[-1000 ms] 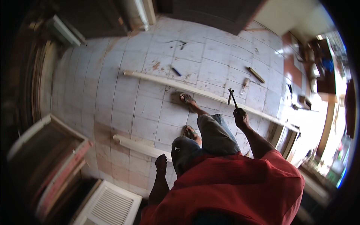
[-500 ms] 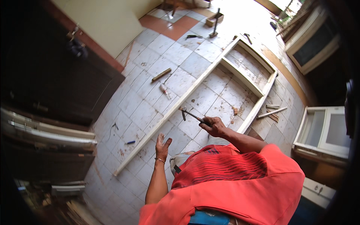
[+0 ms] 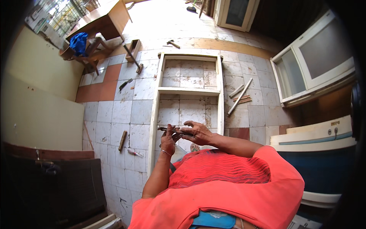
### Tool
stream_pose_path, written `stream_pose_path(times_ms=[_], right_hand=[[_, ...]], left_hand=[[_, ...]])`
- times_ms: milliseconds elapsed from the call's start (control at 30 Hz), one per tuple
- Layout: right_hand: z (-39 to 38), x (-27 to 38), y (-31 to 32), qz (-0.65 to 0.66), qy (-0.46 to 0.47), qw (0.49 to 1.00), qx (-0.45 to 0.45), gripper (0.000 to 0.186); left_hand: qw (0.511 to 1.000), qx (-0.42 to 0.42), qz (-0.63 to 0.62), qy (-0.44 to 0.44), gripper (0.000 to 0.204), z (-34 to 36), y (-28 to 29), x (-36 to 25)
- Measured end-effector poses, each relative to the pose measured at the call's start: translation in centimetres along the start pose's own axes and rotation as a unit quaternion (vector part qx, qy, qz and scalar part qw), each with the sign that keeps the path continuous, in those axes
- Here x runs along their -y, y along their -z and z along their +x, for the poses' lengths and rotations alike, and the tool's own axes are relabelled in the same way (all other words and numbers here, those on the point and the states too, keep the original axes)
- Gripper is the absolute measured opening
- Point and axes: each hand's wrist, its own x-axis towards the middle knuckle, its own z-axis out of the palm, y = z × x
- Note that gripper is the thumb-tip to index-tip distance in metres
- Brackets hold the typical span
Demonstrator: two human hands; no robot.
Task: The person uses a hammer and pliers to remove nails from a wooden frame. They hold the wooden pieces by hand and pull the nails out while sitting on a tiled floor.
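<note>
A hammer [image 3: 177, 131] lies level between my two hands, above the white wooden frame [image 3: 187, 91]. My left hand [image 3: 168, 143] is closed round it close to the head, thumb upward. At the handle end is my right hand [image 3: 202, 133], its fingers bent about the handle and the forefinger partly lifted. The frame rests on the tiled floor in front of me, with a crossbar dividing it. Where the frame's near end lies is hidden by my arms and red shirt.
Left of the frame lie a wooden block [image 3: 122, 140], a screwdriver-like tool [image 3: 135, 153] and dark pliers [image 3: 125, 84]. Beyond stand a sledgehammer [image 3: 139, 68] and a wooden box [image 3: 133, 50]; another hammer [image 3: 173, 44] lies farther off. A white pole [image 3: 240, 97] and a glazed cabinet [image 3: 291, 72] are at right.
My view has turned to the right, so the frame now points straight ahead. My left hand has come from empty to the hammer, which my right hand held alone before.
</note>
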Motion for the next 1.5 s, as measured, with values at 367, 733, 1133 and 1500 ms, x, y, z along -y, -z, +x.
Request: stream_pose_path(times_ms=[367, 733, 1133, 1500], right_hand=[[15.4, -13.0, 6.7, 0.129, -0.167, 0.977, -0.012, 0.044], [32.7, -18.0, 14.9, 0.059, -0.055, 0.968, -0.237, 0.036], [41.2, -43.4, 27.6, 0.422, -0.314, 0.642, -0.557, 0.051], [58.3, -69.8, 33.9, 0.495, -0.516, 0.580, -0.390, 0.053]], left_hand=[[0.986, 0.019, -0.011, 0.166, 0.062, 24.0, -4.4, -8.9], [0.940, 0.178, 0.028, 0.290, 0.077, 38.7, -18.7, -22.3], [0.972, -0.004, 0.128, 0.196, 0.067, 59.6, -12.3, -29.9], [0.859, -0.440, 0.172, 0.200, 0.051, 69.4, -4.9, -25.9]])
